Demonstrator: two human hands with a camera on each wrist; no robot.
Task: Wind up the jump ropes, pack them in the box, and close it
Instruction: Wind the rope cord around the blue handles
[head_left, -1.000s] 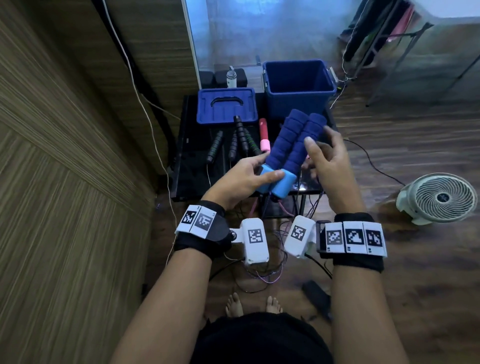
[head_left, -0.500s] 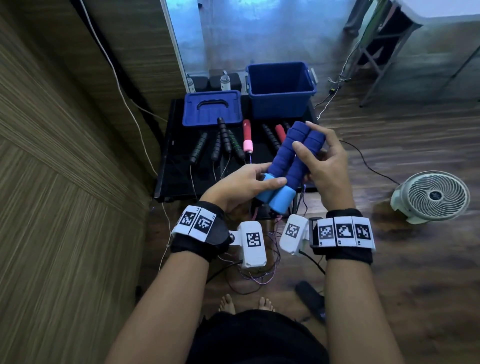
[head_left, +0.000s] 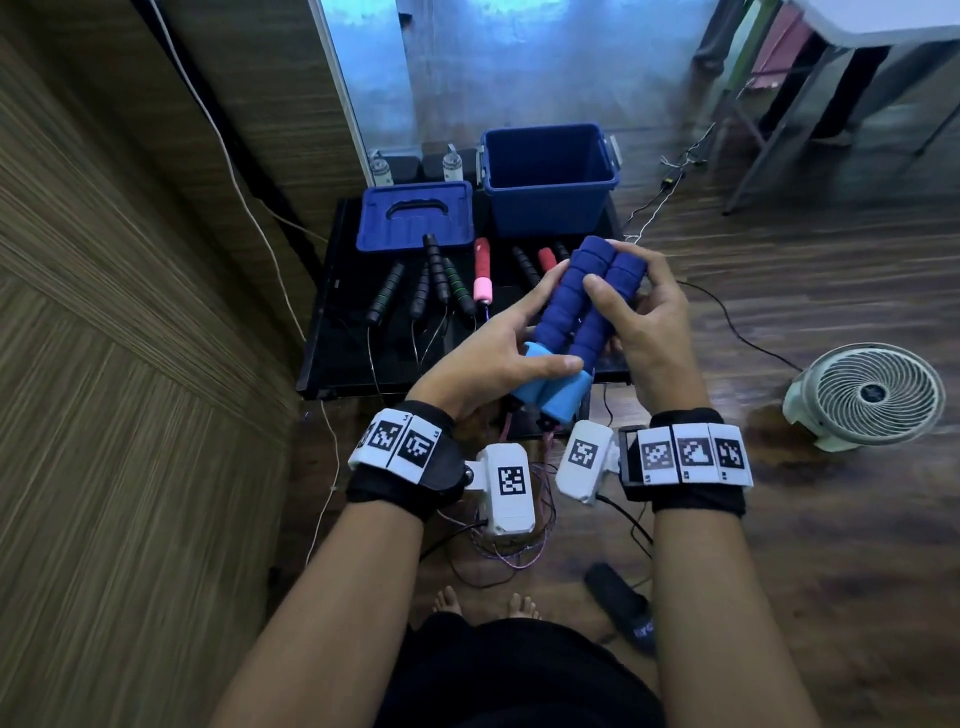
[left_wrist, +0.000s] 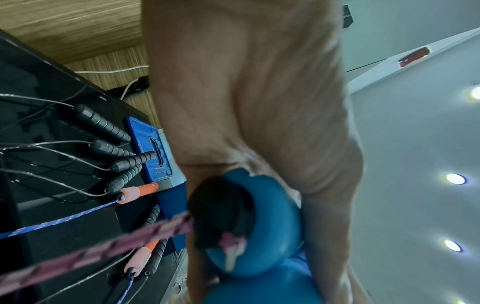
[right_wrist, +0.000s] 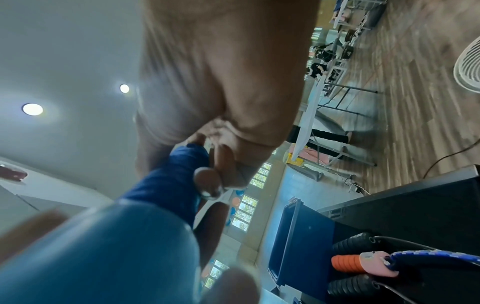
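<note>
While both hands clamp the paired blue foam jump-rope handles (head_left: 582, 306), left hand (head_left: 488, 358) has slid higher; open blue plastic box (head_left: 550, 179) shows nothing inside.

Both hands held a pair of blue foam handles (head_left: 582, 306) side by side above the front edge of a black table (head_left: 332, 358). The left hand (head_left: 483, 358) gripped the light-blue lower ends, thumb across them. The right hand (head_left: 639, 322) curled around the upper part, thumb on the right handle. On the table lay black handles (head_left: 435, 267), a red-and-pink handle (head_left: 482, 273), an open blue box (head_left: 548, 176) and, beside it, a blue lid (head_left: 415, 215).
</note>
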